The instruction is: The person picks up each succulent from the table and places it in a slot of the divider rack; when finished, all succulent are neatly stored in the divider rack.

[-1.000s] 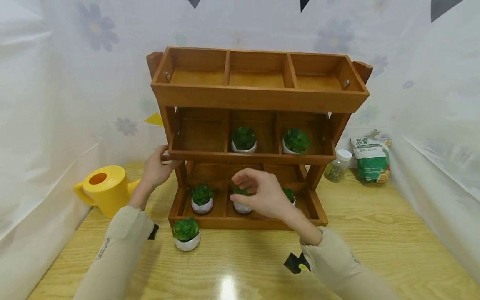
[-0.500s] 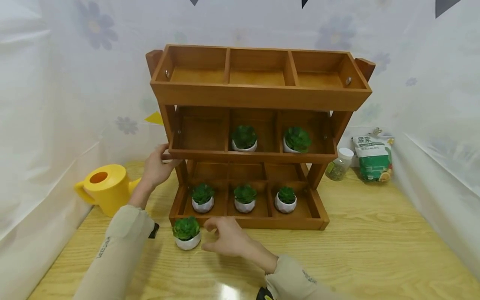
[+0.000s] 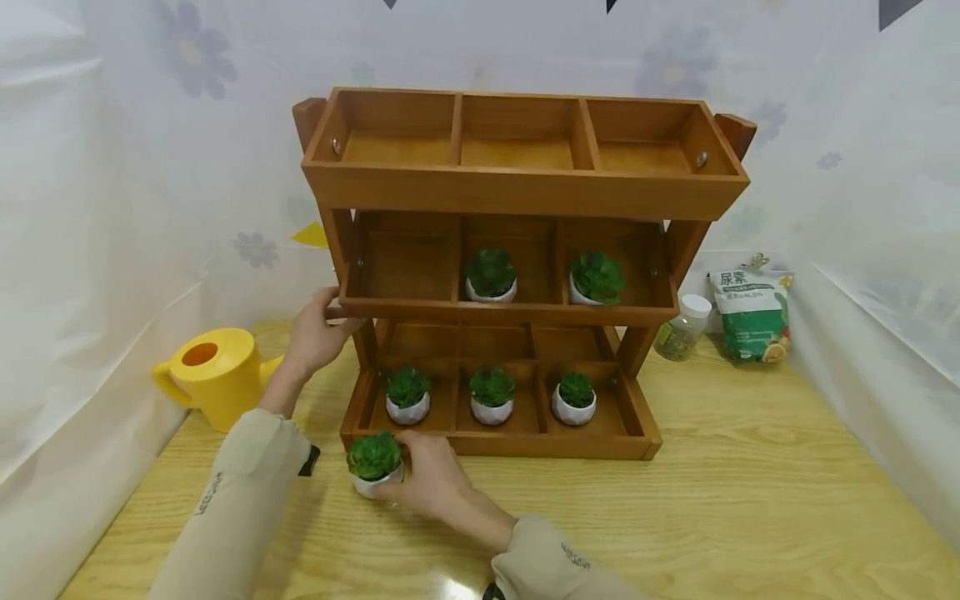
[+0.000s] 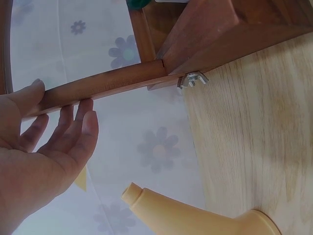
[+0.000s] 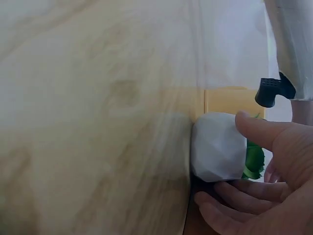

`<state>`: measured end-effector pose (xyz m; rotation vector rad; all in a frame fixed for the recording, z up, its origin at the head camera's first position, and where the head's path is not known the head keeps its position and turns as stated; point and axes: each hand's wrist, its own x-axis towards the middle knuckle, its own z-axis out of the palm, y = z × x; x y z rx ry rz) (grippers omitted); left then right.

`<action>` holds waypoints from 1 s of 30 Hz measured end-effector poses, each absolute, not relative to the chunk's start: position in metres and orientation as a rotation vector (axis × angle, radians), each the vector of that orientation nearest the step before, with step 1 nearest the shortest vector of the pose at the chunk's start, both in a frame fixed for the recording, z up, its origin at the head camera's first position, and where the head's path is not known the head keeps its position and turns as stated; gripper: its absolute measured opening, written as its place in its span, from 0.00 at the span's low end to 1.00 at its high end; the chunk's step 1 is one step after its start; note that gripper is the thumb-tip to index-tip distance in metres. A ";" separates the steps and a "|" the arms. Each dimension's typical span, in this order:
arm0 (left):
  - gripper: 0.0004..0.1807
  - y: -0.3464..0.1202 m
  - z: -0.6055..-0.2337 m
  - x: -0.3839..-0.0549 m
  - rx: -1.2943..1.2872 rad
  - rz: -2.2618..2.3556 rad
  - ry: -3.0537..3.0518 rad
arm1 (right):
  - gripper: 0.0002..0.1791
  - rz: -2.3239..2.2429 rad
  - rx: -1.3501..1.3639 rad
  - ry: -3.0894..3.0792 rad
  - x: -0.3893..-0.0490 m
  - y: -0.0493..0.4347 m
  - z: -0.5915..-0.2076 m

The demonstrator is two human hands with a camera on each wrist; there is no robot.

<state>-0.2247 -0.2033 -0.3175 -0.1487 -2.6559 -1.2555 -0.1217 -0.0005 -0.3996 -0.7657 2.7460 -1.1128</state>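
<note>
My left hand (image 3: 318, 333) grips a side post of the brown three-tier wooden plant stand (image 3: 517, 193). In the left wrist view the thumb lies on one side of the post (image 4: 105, 84) and the fingers on the other. A potted succulent (image 3: 375, 458) in a white faceted pot stands on the table before the stand's left front corner. Around that pot my right hand (image 3: 431, 477) has its thumb in front and its fingers behind. The right wrist view shows the thumb on the white pot (image 5: 219, 147), whose base meets the tabletop.
Three potted succulents (image 3: 492, 398) sit in the bottom tier, two more (image 3: 491, 275) in the middle tier's centre and right compartments. A yellow watering can (image 3: 217, 375) stands left. A lidded jar (image 3: 682, 329) and a green-white bag (image 3: 752, 317) are at right.
My right hand has moved down and left from in front of the bottom tier to the succulent on the table and taken hold of its pot. The left hand stays on the post.
</note>
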 end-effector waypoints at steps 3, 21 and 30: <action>0.32 -0.203 -0.318 -0.225 -0.145 -1.257 -2.655 | 0.27 -1.108 -0.727 2.768 -0.122 -0.006 -0.402; 0.33 -0.203 -0.317 -0.224 -0.152 -1.232 -2.662 | 0.31 -1.150 -0.794 2.663 -0.121 -0.003 -0.407; 0.32 -0.202 -0.317 -0.224 -0.147 -1.255 -2.659 | 0.32 -1.157 -0.837 2.661 -0.121 0.007 -0.404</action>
